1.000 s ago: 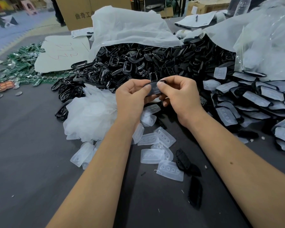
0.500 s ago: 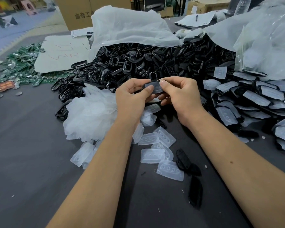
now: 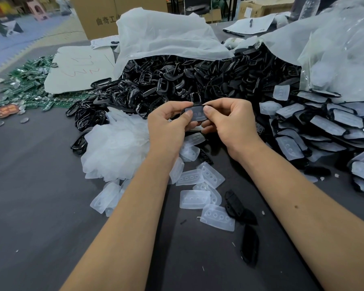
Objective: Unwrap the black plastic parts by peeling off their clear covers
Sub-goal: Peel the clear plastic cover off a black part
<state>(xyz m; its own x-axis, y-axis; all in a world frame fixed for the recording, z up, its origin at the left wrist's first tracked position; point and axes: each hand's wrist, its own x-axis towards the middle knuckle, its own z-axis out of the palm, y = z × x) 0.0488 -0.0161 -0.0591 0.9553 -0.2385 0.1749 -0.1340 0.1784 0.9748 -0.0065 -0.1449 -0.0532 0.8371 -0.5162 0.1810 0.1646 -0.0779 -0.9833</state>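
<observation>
Single head view, wide-angle, looking forward and down over dark table (image 3: 29,206). Forearms enter from 5 and 7 o'clock, close to lens. Cardboard box (image 3: 97,15) far off at 11 o'clock.

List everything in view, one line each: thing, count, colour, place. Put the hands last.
Held part: one, black with clear cover, between both hands.
Covered parts: many, black and clear, right.
Black frames: heap, centre back.
Loose covers: several, clear, near centre.
Bare parts: a few, black, near right.
Bags: several, white, back.
Circuit boards: many, green, far left.
Box: one, brown, back.
Table: one, grey.
Left hand: one, gripping part.
Right hand: one, gripping part.
</observation>
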